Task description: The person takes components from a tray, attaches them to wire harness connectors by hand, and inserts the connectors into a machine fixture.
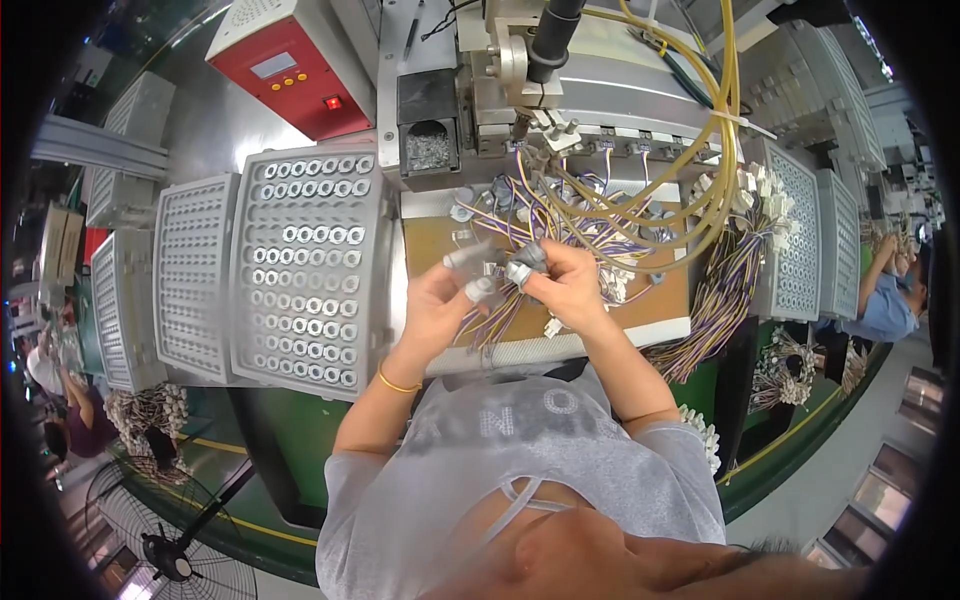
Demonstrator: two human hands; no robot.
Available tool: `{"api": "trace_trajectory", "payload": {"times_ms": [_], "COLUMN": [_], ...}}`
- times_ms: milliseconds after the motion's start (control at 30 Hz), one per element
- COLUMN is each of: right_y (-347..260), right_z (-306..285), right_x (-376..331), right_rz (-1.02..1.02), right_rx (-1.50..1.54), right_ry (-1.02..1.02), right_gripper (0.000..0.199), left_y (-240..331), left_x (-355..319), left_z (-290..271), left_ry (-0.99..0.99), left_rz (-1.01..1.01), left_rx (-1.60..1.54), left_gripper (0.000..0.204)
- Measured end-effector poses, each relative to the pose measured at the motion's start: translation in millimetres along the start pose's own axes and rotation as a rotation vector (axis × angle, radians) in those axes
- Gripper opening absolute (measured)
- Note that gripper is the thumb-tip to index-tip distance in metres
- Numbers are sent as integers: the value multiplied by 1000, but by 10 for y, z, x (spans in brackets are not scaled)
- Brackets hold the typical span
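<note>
My left hand (432, 305) is over the near left part of the brown work board (655, 285), its covered thumb and index fingertips apart and slightly smeared by motion. No held thing shows between them. Beside it my right hand (568, 288) pinches with thumb and index finger, both in pale finger covers; what lies in the pinch is too small to make out. A small white connector (491, 268) shows between the two hands. Under and behind them spreads a tangle of purple, yellow and white wires (540, 205) with grey and white ends.
At left stands a grey tray (240, 290) with rows of metal ring-shaped parts. Behind it is a red control box (290, 75). A machine head (530, 75) overhangs the board's far side, near yellow tubes (728, 90). A thick wire bundle (725, 270) hangs at right.
</note>
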State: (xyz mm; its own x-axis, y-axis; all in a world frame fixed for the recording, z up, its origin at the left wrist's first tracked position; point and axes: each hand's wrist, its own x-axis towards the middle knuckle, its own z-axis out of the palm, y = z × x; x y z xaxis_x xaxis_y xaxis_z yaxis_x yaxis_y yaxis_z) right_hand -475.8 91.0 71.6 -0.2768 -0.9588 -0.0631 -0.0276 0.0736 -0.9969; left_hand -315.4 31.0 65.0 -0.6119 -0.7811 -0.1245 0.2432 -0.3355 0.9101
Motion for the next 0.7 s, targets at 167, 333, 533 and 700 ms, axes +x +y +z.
{"api": "trace_trajectory", "payload": {"times_ms": [167,333,533,700], "right_y": [-34,-56,-64,-208], "right_z": [-22,-13,-75,-25], "right_x": [6,3,-23,-17], "right_rz": [64,69,-40,-116], "right_rx": [26,46,-124,-404], "right_ry": [-7,0,-34,-113], "right_gripper": [8,7,8,11], "left_y": [-29,15,15,-4], "left_x": [-5,-19,-6,6], "left_z": [-29,15,47,65], "left_ry": [-89,-120,-106,-37], "left_rz": [50,49,201,111], "left_rx": [14,22,163,129], "left_gripper": [41,41,34,27]}}
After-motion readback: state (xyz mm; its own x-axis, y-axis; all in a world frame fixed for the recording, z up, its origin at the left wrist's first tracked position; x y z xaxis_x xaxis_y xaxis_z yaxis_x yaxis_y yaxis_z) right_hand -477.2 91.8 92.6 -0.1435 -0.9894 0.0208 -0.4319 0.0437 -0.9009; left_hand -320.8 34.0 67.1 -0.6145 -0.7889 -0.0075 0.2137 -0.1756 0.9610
